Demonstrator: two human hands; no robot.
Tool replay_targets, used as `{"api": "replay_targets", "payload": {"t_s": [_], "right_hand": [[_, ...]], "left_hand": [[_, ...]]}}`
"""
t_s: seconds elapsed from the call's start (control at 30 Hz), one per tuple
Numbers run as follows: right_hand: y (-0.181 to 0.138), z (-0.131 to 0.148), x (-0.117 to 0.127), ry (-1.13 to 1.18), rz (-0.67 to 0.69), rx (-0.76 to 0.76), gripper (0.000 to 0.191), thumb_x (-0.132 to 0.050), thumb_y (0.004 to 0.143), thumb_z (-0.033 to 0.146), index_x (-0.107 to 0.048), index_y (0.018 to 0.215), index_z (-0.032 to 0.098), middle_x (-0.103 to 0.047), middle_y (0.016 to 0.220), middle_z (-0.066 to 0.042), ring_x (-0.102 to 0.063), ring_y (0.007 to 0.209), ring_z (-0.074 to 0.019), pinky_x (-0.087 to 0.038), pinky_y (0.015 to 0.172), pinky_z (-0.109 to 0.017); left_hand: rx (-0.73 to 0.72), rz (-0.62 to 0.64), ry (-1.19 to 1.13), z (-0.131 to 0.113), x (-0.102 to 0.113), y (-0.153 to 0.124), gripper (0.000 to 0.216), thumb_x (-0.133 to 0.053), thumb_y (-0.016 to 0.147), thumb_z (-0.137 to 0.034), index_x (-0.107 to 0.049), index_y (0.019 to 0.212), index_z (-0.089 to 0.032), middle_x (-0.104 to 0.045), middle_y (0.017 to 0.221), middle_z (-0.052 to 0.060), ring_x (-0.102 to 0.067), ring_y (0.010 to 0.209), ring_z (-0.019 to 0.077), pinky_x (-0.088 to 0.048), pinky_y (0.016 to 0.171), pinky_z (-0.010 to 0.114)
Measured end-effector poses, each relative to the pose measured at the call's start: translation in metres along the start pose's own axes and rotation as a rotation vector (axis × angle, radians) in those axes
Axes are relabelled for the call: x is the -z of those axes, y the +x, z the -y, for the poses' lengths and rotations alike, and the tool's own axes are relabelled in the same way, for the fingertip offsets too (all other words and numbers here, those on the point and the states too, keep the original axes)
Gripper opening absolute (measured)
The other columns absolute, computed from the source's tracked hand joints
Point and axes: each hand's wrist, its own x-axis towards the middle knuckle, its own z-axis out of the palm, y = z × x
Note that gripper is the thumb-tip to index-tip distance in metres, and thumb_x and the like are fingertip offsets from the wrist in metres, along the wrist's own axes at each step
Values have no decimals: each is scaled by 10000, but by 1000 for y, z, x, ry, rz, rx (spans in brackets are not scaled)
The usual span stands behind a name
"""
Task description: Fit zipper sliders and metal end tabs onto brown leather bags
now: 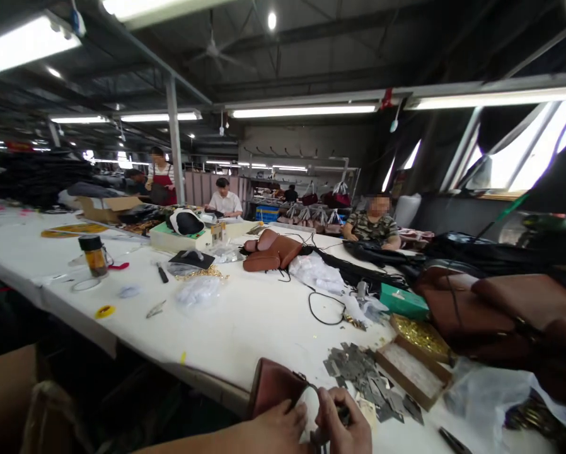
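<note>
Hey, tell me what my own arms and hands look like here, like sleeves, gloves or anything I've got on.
Your left hand and right hand are bare, without gloves. No sleeve or watch shows on the visible part of your left forearm. Your right forearm is out of view, so I can't tell about a sleeve there.

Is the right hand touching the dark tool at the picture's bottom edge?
Apart: the head view plainly shows white tabletop between the right hand and the dark tool.
</note>
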Motion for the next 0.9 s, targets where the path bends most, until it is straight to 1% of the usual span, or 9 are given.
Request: {"api": "replay_targets", "payload": {"t_s": [0.03,0.07,0.13,0.17,0.33,0.47,0.57,0.77,0.9], "right_hand": [[0,4,4,-13,13,1,475,-684,883,640,-591,655,234,-538,537,15,-517,493,-174,-449,491,-296],[1,9,7,-18,22,14,495,-672,906,620,-569,619,229,-530,529,14,-509,492,-166,-451,500,-294],[3,21,10,27,27,38,500,-657,938,584,-547,604,228,-520,514,17,-495,486,-158,-449,498,-288],[6,26,10,81,32,57,499,-660,946,564,-531,599,229,-523,515,18,-496,487,-154,-449,492,-283],[19,41,0,296,35,110,416,-688,966,452,-519,653,236,-553,551,29,-481,471,-131,-432,470,-275],[12,39,-7,253,94,106,410,-682,976,435,-535,650,234,-539,541,27,-468,472,-129,-433,484,-283],[5,28,-11,220,103,126,401,-676,977,439,-530,662,240,-546,570,24,-493,522,-143,-454,537,-297],[7,6,-11,92,92,101,459,-634,997,435,-512,604,231,-520,528,33,-459,501,-131,-402,539,-291],[6,7,-8,176,30,158,424,-626,998,429,-500,643,235,-518,545,40,-481,509,-133,-424,561,-290]], "left_hand": [[5,-3,-2,-4,4,-5,512,-649,911,-347,-604,1366,-116,-622,1411,244,-500,1423,389,-495,1078,496],[23,15,-45,-7,11,-9,708,-712,858,-434,-528,1448,-87,-533,1513,265,-436,1477,399,-430,1158,510],[74,110,-150,-12,25,-13,1095,-838,655,-611,-447,1505,-42,-382,1617,303,-336,1528,446,-322,1235,543],[99,166,-189,-12,30,-14,1161,-863,595,-631,-449,1500,-33,-365,1619,320,-326,1528,463,-288,1247,557],[118,209,-299,-6,31,-10,1135,-869,586,-554,-440,1503,-41,-328,1633,327,-261,1551,460,-203,1266,563],[115,200,-305,-6,27,-13,1111,-866,581,-538,-447,1479,-36,-337,1622,330,-263,1543,459,-200,1260,557],[121,182,-311,-6,28,-13,1116,-862,577,-530,-426,1479,-38,-306,1643,316,-238,1551,453,-192,1264,537],[138,213,-319,-7,29,-11,1121,-851,597,-503,-390,1488,-2,-340,1625,327,-276,1544,437,-160,1279,518],[136,215,-293,-8,31,-10,1073,-852,598,-525,-449,1456,-23,-382,1608,316,-277,1549,433,-187,1272,511]]}}
